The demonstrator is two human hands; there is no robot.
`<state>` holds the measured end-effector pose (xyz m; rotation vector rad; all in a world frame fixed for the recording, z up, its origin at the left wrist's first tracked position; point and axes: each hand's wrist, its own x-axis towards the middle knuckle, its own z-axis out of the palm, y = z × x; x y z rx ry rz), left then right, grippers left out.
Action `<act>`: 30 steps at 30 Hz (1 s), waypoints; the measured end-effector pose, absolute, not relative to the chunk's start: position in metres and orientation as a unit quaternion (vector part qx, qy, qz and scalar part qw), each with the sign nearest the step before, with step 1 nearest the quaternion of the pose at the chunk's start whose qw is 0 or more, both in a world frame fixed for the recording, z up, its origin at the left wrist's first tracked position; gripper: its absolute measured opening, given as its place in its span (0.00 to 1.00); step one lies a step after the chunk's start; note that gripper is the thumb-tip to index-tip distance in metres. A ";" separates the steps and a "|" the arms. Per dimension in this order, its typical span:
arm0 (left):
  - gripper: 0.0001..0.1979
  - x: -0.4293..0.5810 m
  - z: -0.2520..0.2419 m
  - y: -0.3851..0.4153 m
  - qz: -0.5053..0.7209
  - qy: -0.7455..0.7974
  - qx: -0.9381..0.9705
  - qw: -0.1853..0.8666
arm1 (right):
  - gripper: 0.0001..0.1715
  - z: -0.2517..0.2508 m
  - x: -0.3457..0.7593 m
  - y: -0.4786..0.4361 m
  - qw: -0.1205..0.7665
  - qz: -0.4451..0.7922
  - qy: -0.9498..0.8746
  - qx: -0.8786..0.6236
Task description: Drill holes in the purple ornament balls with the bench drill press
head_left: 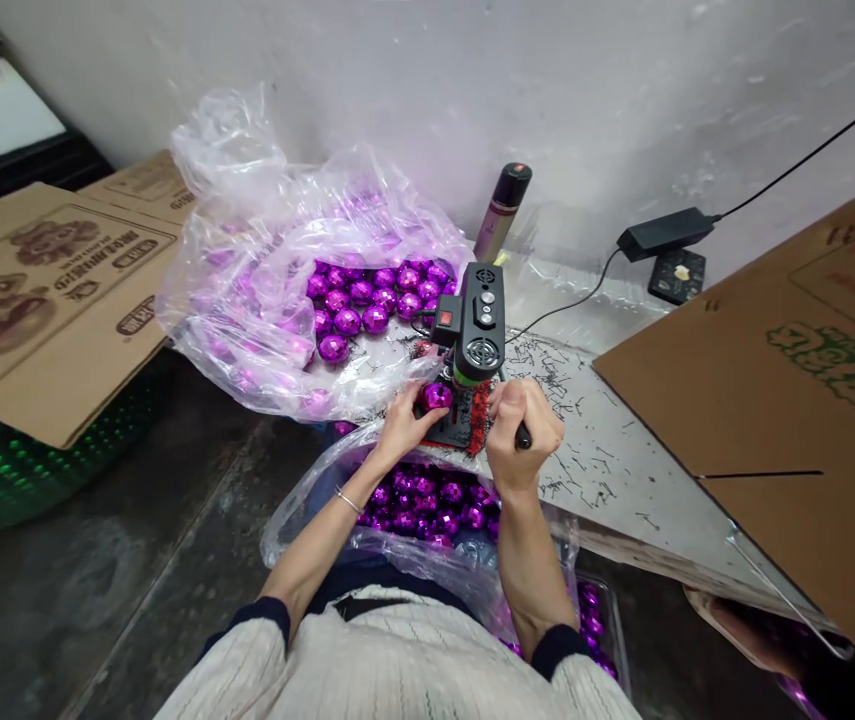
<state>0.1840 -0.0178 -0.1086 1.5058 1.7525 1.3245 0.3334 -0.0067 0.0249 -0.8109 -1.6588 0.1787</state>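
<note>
Between the thumb and fingers of my left hand [403, 422] is a shiny purple faceted ball [437, 397]. It sits at the base of a small black bench drill press [481, 325], just below its head. My right hand [523, 430] is wrapped round a black lever handle [523, 437] on the machine's right side. Red material and black shavings surround the base. More purple balls [374, 318] spill from a clear plastic bag [247, 310] behind and to the left. Below my hands, an open plastic bag [299, 510] holds several more purple balls.
Black shavings litter the pale tabletop [584, 440] on the right. A spray can [502, 212] stands at the wall, near a power adapter [667, 233] with its cable. Cardboard boxes [787, 380] flank the right side, and cardboard [59, 290] lies over green shiny goods at left.
</note>
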 end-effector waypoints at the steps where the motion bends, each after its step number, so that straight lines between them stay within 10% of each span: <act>1: 0.28 0.184 -0.108 -0.017 0.466 0.648 0.559 0.223 | 0.16 0.024 0.334 -0.007 0.600 0.077 -0.716 -0.349; 30: 0.31 0.202 -0.136 -0.014 0.493 0.572 0.647 0.105 | 0.17 -0.048 0.327 -0.012 0.649 0.024 -0.695 -0.310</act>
